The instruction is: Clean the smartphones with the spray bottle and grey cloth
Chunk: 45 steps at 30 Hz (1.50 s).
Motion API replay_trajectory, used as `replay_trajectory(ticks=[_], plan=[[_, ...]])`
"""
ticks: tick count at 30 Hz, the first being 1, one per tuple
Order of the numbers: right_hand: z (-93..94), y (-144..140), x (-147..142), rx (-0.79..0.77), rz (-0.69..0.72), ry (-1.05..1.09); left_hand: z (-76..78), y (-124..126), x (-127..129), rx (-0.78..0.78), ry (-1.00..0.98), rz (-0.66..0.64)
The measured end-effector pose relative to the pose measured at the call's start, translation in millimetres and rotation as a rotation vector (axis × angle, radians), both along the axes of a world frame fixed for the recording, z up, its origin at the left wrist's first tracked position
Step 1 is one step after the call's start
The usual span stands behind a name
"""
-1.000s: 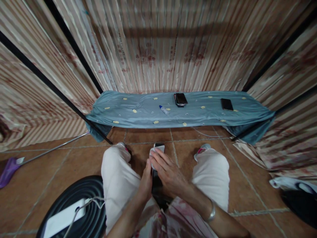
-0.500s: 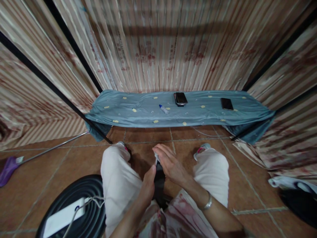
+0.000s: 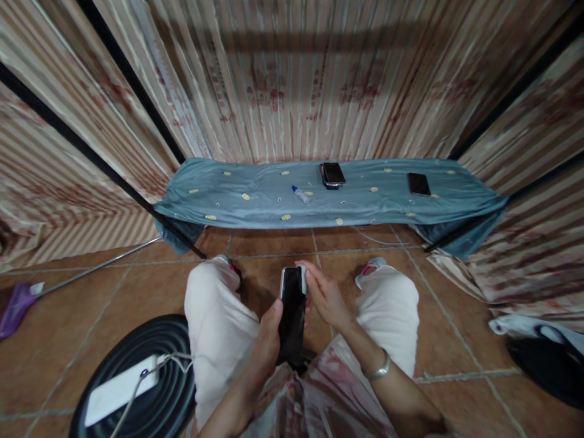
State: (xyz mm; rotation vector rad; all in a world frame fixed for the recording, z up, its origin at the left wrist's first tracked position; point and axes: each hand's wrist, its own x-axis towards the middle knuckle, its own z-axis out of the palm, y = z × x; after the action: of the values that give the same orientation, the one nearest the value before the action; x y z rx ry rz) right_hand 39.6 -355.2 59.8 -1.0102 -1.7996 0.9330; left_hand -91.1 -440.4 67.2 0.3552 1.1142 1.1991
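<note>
A black-screened smartphone (image 3: 292, 316) lies tilted between my knees, its screen facing up toward me. My left hand (image 3: 268, 337) grips it from the left, thumb along the near side edge and fingers partly hidden behind. In my right hand (image 3: 326, 301) is a small white cloth (image 3: 303, 280), pinched against the phone's upper right edge. Ahead, on the blue covered bench (image 3: 255, 207), are a small clear bottle with a blue cap (image 3: 301, 194), a stack of phones (image 3: 333, 174) and a single dark phone (image 3: 418, 184).
At lower left, a white power bank (image 3: 119, 390) with a cable rests on a black ridged round stool (image 3: 177, 337). A purple broom (image 3: 17, 310) lies farther left. Black poles (image 3: 114, 173) slant beside the bench, and a dark round object (image 3: 542, 372) sits at right.
The phone has turned from edge-on to screen-up. My right hand has shifted right and lower, so the cloth now sits at the phone's right edge instead of over its top.
</note>
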Motion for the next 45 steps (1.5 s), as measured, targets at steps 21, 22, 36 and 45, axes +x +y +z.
replay_trajectory(ticks=[21,22,36,45], plan=[[-15.7,-18.4,-39.0,-0.518,-0.042,0.474,12.1,19.4,-11.9,-0.093,-0.184,0.164],[-18.0,-20.7,-39.8,-0.523,-0.034,0.462,13.5,21.9,-13.3,-0.088,-0.177,0.186],[-31.9,-51.0,-46.2,-0.733,0.022,0.525,31.4,48.5,-37.9,0.086,-0.174,0.285],[-34.0,-51.9,-51.7,-1.101,-0.045,0.976,18.4,47.7,-38.4,0.194,-0.131,0.215]])
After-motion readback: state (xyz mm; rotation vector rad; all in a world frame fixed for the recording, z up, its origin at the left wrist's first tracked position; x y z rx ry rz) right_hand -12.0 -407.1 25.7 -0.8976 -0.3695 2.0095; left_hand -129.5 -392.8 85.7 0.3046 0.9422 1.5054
